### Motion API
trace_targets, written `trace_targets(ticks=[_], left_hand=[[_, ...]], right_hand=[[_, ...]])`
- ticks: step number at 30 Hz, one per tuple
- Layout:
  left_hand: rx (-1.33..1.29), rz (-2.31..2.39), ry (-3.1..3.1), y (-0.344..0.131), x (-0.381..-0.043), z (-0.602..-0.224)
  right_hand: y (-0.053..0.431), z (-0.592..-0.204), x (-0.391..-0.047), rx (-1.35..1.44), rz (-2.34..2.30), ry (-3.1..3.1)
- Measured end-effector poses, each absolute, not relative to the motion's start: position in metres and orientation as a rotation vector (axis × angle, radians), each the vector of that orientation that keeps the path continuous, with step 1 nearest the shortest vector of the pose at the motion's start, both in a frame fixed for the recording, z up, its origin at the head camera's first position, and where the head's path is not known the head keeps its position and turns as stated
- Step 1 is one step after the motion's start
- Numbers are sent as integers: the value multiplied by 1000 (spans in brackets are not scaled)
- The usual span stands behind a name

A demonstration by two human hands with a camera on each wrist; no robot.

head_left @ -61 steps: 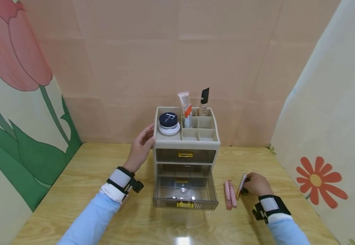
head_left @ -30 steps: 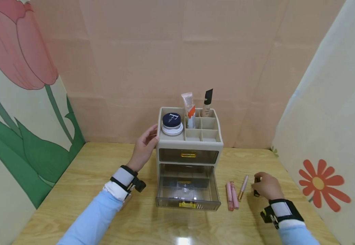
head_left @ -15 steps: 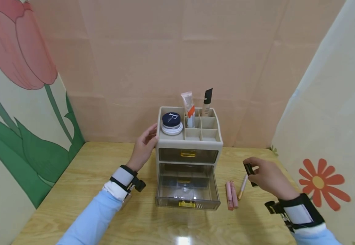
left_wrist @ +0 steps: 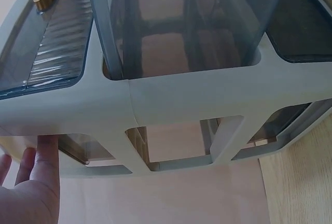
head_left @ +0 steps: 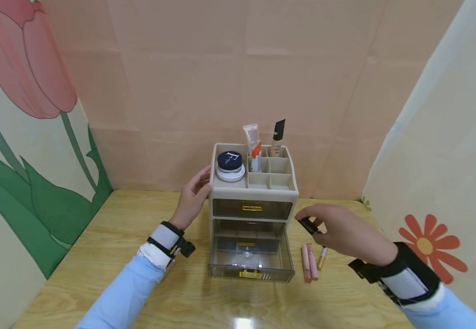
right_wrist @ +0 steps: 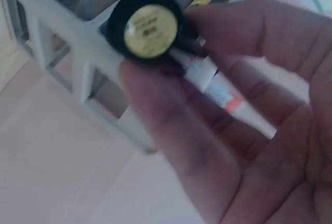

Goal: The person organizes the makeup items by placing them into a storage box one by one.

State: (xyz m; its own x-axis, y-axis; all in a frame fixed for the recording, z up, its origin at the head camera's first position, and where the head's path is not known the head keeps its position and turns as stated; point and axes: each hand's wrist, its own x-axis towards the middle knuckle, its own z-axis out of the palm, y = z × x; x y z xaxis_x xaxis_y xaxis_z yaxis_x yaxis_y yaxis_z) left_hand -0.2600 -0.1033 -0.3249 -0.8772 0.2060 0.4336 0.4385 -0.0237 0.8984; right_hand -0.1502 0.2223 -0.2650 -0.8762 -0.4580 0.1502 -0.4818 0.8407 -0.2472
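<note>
A short black lipstick tube (head_left: pixel 309 225) is pinched between the thumb and fingers of my right hand (head_left: pixel 341 228), raised off the table just right of the drawer organizer. In the right wrist view, the round end of the lipstick (right_wrist: pixel 150 31) carries a pale label. My left hand (head_left: pixel 190 201) rests against the left side of the beige organizer (head_left: pixel 254 195), its fingers lying along the wall. The lower clear drawer (head_left: pixel 252 274) is pulled out; the upper drawer (head_left: pixel 238 208) is closed. In the left wrist view, the left fingers (left_wrist: pixel 46 162) touch the organizer's side.
On the organizer's top sit a navy-lidded jar (head_left: pixel 230 161) on a white round case (head_left: pixel 230 176), a pink-and-white tube (head_left: pixel 253 146) and a black-capped tube (head_left: pixel 277 137). Two pink tubes (head_left: pixel 309 262) and a gold-ended tube (head_left: pixel 322 258) lie on the table.
My right hand moved off the gold-ended tube, picked up the black lipstick further right, then lifted it and carried it left toward the organizer. My left hand stays against the organizer.
</note>
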Motion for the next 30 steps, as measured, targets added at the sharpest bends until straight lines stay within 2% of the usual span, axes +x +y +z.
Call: trace_targets(ticks=[8,19,30], left_hand=[[-684,-2035,-2054,-105,-275,-338],[-679,-2025,-2034,-103,-284,-350],[-681,-2019,-2035,-102,-284,-350]], right_hand=[[175,-260,-166,1025,354,-3017],[123,-289,-202,1406,230,-3036],[99,-321,-227,1556,212,-3180]])
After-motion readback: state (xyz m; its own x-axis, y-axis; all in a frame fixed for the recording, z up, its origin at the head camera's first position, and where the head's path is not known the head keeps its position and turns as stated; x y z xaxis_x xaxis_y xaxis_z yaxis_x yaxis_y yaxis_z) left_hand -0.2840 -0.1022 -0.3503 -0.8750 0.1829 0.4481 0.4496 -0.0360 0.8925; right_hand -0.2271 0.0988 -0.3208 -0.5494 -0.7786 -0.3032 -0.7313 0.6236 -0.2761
